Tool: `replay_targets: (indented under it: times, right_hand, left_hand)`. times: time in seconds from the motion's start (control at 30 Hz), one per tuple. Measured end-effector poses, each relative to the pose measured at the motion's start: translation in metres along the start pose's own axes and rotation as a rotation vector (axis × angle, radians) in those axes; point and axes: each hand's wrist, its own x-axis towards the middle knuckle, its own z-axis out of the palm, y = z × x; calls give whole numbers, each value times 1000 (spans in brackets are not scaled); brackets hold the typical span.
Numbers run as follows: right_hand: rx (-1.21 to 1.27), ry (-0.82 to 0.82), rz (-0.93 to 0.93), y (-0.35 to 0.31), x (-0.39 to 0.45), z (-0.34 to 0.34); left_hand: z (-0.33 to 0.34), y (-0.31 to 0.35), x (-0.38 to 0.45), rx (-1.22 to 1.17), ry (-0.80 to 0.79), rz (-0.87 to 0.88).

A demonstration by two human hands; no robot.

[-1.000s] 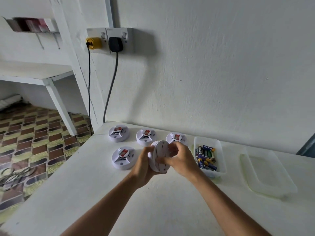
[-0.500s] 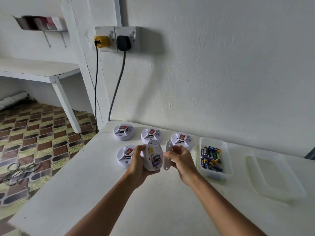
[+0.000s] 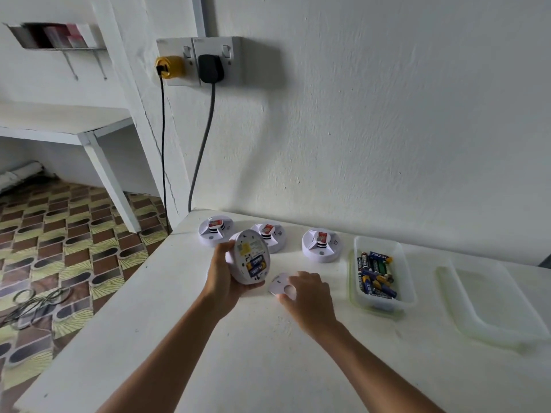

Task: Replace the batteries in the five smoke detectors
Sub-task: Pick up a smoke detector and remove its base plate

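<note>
Three smoke detectors (image 3: 215,231) (image 3: 269,237) (image 3: 320,244) sit in a row at the table's (image 3: 208,353) back edge — right of them the battery tub (image 3: 383,302), then the lid (image 3: 492,305) farthest right.

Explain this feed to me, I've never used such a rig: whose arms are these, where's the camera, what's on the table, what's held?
No machine: these are a person's bare arms, filmed by a wide camera on their head looking down. The left hand grips an opened detector, its batteries showing. The right hand sets the cover on the table. Three detectors lie by the wall; any other is hidden. To the right sit a tub of batteries and an empty tray.
</note>
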Motion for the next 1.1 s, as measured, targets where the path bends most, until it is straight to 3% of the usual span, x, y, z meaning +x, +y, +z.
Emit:
replay_targets:
  times: [0.23,0.37,0.6,0.87,1.1]
  right_hand:
    - [601,168,74,7,-15,-42]
    - [621,288,60,35,-23,-78]
    - [715,311,146,120,-52,-139]
    - [761,312,259,219,-83,-184]
    - [871,228,290,256,-86,-193]
  left_hand:
    - [36,-8,4,-84,-105,-21]
    - [84,-23,3,-95,-212,-41]
    - [189,-68,-9,-126,-391,-79]
    - [290,-124,-25,-184,-419,-91]
    - [334,-147,-35,-96,-339,-19]
